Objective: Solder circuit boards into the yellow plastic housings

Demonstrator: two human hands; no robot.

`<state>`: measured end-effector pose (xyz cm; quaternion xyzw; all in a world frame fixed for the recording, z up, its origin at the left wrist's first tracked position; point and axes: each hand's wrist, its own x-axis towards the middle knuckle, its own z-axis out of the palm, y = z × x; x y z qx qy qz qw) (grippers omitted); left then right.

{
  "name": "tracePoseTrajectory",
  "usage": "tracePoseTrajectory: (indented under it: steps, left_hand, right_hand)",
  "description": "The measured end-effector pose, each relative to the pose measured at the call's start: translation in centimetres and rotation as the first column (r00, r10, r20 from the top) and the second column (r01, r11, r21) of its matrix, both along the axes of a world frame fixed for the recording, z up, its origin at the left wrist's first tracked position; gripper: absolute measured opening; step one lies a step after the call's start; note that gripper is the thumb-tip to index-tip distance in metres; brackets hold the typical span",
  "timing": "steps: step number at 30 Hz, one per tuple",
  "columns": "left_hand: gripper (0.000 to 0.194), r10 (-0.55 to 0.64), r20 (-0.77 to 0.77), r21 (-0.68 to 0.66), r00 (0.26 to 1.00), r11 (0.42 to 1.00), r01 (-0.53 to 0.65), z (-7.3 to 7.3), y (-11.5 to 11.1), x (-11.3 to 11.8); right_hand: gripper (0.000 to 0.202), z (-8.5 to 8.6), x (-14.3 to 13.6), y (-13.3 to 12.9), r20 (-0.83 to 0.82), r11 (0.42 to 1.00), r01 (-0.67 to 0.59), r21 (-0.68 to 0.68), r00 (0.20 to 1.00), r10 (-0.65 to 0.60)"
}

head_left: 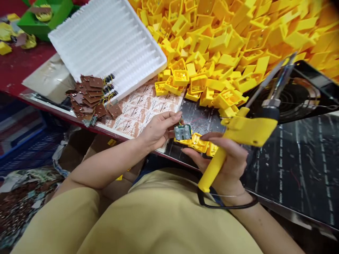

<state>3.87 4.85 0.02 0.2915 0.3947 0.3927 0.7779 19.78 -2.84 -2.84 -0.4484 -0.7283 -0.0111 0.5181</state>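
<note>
My left hand pinches a small green circuit board with a pale, blocky face, held between thumb and fingers. Thin yellow wires show at its upper edge. Just beneath and right of the board, a short row of open yellow plastic casings lies at the table's near edge. In my right hand is a yellow-handled soldering iron, its metal barrel pointing up and away from me. The thumb and forefinger of that hand reach toward the casings; whether they touch them I cannot tell.
A large heap of yellow casings covers the back. A white foam tray stands left of it, with brown circuit boards stacked in front. Behind the soldering iron sits a black fan. A green bin is far left.
</note>
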Motion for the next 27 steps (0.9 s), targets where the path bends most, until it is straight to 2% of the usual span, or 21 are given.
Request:
tracePoseTrajectory:
  steps: [3,5,6,7,9,10,11,12,13,15,17,19,20,22,25,27]
  left_hand:
    - [0.046,-0.005,0.015,0.076,1.0,0.997,0.004,-0.6,-0.8,-0.4]
    - [0.053,-0.033,-0.08,0.193,0.996,0.98,0.048,-0.9,-1.0,-1.3]
    - [0.053,-0.025,-0.179,0.29,0.984,0.954,0.077,-0.9,-1.0,-2.0]
    - [0.053,0.018,-0.297,0.412,0.955,0.905,0.111,-0.8,-0.8,-2.7]
    - [0.048,0.186,-0.488,0.641,0.853,0.739,0.206,-0.3,-0.5,-3.9]
    - [0.043,0.257,-0.531,0.709,0.807,0.656,0.257,0.0,-0.4,-4.2]
    - [0.04,0.277,-0.553,0.735,0.785,0.607,0.304,0.3,-0.3,-4.2]
    - [0.039,0.236,-0.568,0.721,0.788,0.605,0.339,0.5,-0.3,-4.0]
    - [0.039,0.15,-0.566,0.681,0.811,0.64,0.357,0.6,-0.3,-3.6]
    - [0.041,-0.03,-0.463,0.573,0.886,0.752,0.325,0.5,-0.1,-2.7]
    - [0.047,-0.097,-0.289,0.49,0.953,0.84,0.234,0.3,0.5,-2.3]
    - [0.049,-0.103,-0.215,0.471,0.971,0.86,0.196,0.4,1.6,-2.7]
    - [0.046,-0.113,-0.251,0.485,0.961,0.845,0.226,0.6,2.1,-3.1]
    - [0.033,-0.15,-0.45,0.521,0.88,0.757,0.396,1.2,3.1,-4.1]
    - [0.006,-0.097,-0.78,0.469,0.619,0.565,0.679,1.5,3.5,-4.9]
    - [0.007,-0.008,-0.887,0.401,0.462,0.484,0.778,1.2,3.1,-4.6]
  right_hand:
    - [0.042,0.1,-0.3,0.1,-0.094,0.993,0.007,-0.114,0.995,-0.018]
    - [0.037,0.5,-0.5,0.3,-0.141,0.988,-0.015,-0.153,0.99,-0.006]
    - [0.037,0.7,-0.6,0.4,-0.159,0.988,-0.023,-0.153,0.987,-0.002]
    - [0.038,0.8,-0.6,0.5,-0.171,0.989,-0.024,-0.144,0.985,-0.001]
    - [0.038,1.1,-0.7,0.7,-0.172,0.993,-0.024,-0.117,0.985,0.004]
    - [0.038,1.1,-0.8,0.8,-0.161,0.994,-0.027,-0.103,0.987,0.01]
    - [0.039,1.1,-1.0,0.9,-0.142,0.996,-0.029,-0.088,0.99,0.017]
    - [0.039,1.1,-1.1,1.0,-0.12,0.997,-0.032,-0.072,0.992,0.023]
    - [0.04,1.0,-1.3,1.0,-0.098,0.998,-0.036,-0.054,0.995,0.03]
    - [0.041,0.9,-1.6,1.0,-0.062,0.999,-0.047,-0.023,0.997,0.045]
    - [0.046,0.8,-1.4,1.1,-0.062,0.998,-0.06,-0.025,0.996,0.059]
    - [0.053,0.7,-0.6,1.3,-0.027,0.994,-0.067,-0.084,0.998,0.065]
    - [0.055,0.6,0.0,1.4,0.016,0.991,-0.064,-0.12,0.998,0.066]
    - [0.057,0.1,1.0,1.8,0.141,0.982,-0.058,-0.179,0.986,0.084]
    - [0.044,-0.8,1.9,2.4,0.273,0.98,-0.076,-0.185,0.954,0.125]
    - [0.038,-1.3,2.0,2.5,0.308,0.982,-0.085,-0.17,0.942,0.135]
